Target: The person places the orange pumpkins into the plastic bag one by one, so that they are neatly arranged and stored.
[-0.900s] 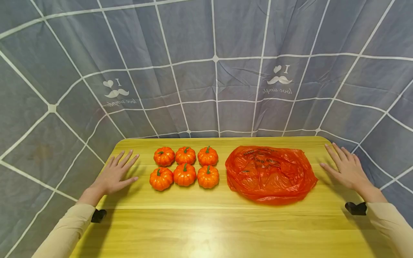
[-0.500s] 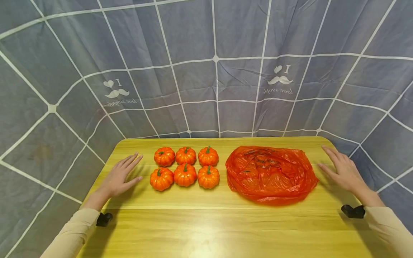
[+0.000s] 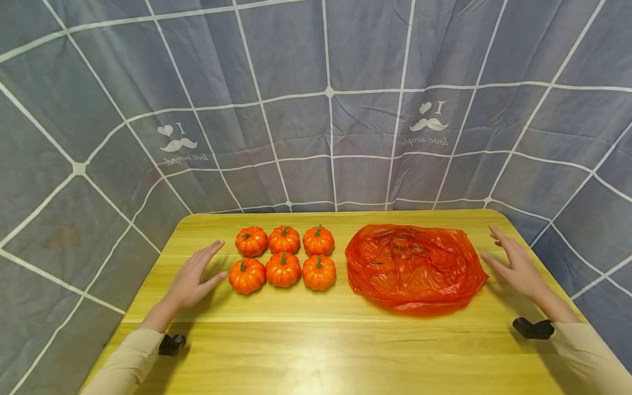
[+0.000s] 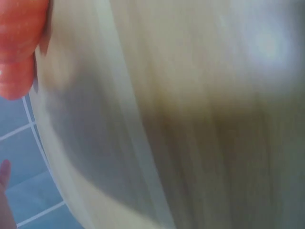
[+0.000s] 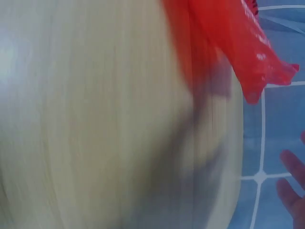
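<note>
My left hand [image 3: 194, 278] is held over the table's left side, fingers extended and holding nothing, its fingertips just left of the small orange pumpkins. Several of these glossy pumpkins with green stems stand in two rows; the front left pumpkin [image 3: 247, 276] is nearest that hand. Part of the orange pumpkins [image 4: 19, 43] shows at the corner of the left wrist view. A crumpled red plastic bag [image 3: 415, 269] with dark print lies right of them. Beside its right end is my right hand [image 3: 515, 270], fingers loosely extended and holding nothing. The bag's tip [image 5: 259, 71] appears in the right wrist view.
The light wooden table [image 3: 316, 351] has rounded far corners. A grey curtain [image 3: 296, 126] with white grid lines hangs behind it and at both sides. A black wrist device [image 3: 171, 345] sits at the left cuff, and another black device [image 3: 533, 328] at the right.
Both hands have moved inward, the left one rightward toward the pumpkins and the right one leftward toward the bag. Their fingers are less spread. The pumpkins and bag stay in place.
</note>
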A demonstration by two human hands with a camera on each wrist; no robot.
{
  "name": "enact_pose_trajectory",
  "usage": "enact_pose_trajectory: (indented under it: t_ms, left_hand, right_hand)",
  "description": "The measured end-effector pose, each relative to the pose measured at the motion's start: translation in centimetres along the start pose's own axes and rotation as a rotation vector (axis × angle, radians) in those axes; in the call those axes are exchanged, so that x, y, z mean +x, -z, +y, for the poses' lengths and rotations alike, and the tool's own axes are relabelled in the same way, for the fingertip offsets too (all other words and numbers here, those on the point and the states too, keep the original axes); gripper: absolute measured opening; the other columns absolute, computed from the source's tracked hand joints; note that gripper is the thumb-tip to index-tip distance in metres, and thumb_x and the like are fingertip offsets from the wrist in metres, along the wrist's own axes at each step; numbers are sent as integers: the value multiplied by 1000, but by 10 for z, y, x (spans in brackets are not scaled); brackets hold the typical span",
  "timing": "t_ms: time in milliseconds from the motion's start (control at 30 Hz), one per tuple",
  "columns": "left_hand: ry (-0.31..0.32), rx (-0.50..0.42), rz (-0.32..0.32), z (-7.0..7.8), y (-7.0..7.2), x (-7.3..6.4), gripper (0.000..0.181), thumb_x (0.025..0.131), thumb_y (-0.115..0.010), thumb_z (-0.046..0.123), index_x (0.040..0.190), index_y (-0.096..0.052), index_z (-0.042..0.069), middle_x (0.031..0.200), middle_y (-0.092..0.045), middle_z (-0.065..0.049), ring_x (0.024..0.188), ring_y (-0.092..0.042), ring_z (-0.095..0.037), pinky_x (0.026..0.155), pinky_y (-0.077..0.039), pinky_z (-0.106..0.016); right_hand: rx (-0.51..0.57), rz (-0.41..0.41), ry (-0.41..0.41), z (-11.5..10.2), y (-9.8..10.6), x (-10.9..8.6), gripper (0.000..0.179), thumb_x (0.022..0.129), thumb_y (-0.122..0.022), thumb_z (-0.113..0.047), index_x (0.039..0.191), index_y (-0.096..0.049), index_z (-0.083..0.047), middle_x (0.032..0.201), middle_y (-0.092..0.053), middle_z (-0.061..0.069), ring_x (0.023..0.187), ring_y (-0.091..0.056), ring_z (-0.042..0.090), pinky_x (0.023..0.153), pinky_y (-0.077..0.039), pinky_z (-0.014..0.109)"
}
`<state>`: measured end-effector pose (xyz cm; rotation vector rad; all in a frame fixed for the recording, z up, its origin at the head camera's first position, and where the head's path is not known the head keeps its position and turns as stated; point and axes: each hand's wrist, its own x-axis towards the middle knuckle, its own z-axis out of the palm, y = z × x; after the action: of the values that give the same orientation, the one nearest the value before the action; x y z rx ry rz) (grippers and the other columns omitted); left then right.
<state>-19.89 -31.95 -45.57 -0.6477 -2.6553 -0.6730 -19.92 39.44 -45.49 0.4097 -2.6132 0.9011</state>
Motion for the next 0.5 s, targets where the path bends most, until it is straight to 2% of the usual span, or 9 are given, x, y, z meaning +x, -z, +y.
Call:
enact_pose_trajectory:
  t_ms: [33, 100, 167, 233, 333, 400, 500]
  left_hand:
    - [10, -15, 5, 1, -2, 0, 69, 86, -68, 20, 147, -38, 9, 146, -43, -22, 129, -40, -45, 102, -29, -65]
    - [36, -48, 10, 2, -5, -1, 69, 86, -68, 19, 147, -38, 10, 146, -42, -23, 130, -40, -45, 102, -28, -65]
    - [66, -84, 7, 4, -7, -2, 68, 87, -67, 19, 148, -36, 10, 146, -42, -23, 130, -39, -45, 103, -27, -65]
    - [99, -124, 2, 6, -9, -2, 68, 88, -67, 19, 148, -35, 9, 147, -41, -23, 132, -37, -45, 104, -27, -65]
    - [147, -185, 1, 11, -11, -2, 68, 89, -66, 19, 148, -34, 9, 147, -40, -22, 130, -38, -44, 102, -28, -65]
    - [170, -225, 1, 14, -13, -1, 67, 90, -66, 19, 148, -34, 7, 147, -40, -22, 129, -39, -42, 101, -30, -63]
    - [191, -271, -3, 18, -16, -1, 67, 90, -65, 17, 148, -34, 6, 146, -41, -23, 125, -40, -40, 98, -33, -57]
  right_hand:
    - [22, -4, -11, 0, -1, 0, 69, 92, -60, -12, 152, -25, -6, 135, -41, 37, 114, -42, 33, 96, -34, 48]
    - [65, -14, -37, 0, -3, -2, 71, 92, -61, -11, 152, -24, -8, 138, -40, 37, 117, -42, 13, 100, -33, 28]
    - [96, -19, -57, 1, -6, -2, 72, 92, -62, -10, 153, -24, -9, 140, -39, 35, 113, -39, -6, 91, -29, 12]
    - [131, -23, -64, 1, -8, -3, 73, 91, -62, -9, 153, -23, -11, 148, -39, 15, 110, -33, -17, 83, -27, 6]
    - [184, -34, -76, 0, -11, -5, 73, 91, -62, -8, 153, -23, -13, 144, -35, -18, 110, -34, -18, 82, -30, 5]
    - [226, -41, -81, -2, -12, -5, 72, 92, -61, -7, 153, -23, -13, 135, -31, -30, 110, -37, -17, 83, -31, 2]
    - [284, -54, -98, -4, -13, -6, 72, 92, -61, -5, 153, -24, -12, 133, -34, -26, 106, -42, -16, 82, -36, 0]
